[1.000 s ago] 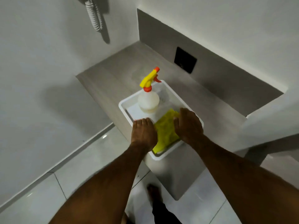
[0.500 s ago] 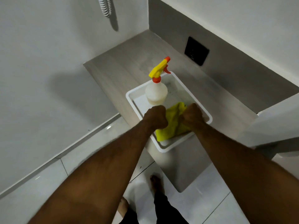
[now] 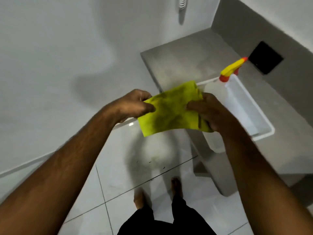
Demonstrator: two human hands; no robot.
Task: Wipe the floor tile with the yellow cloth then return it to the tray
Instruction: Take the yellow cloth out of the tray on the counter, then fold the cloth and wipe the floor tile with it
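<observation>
The yellow cloth (image 3: 171, 107) hangs spread in the air between my two hands, above the floor. My left hand (image 3: 133, 105) pinches its left edge and my right hand (image 3: 211, 112) grips its right edge. The white tray (image 3: 262, 133) sits on the grey ledge to the right, behind my right hand. The white floor tile (image 3: 152, 167) lies below the cloth, with a few small dark specks on it.
A spray bottle (image 3: 232, 72) with a yellow and orange head stands in the tray. The grey ledge (image 3: 186, 53) runs along the right wall, with a black square plate (image 3: 265, 57) above it. My bare feet (image 3: 176, 185) stand on the tiles. A white wall is on the left.
Both hands closed on the yellow cloth in the tray, lifted it out and brought it left over the floor, where it now hangs spread open. The view swung left and down.
</observation>
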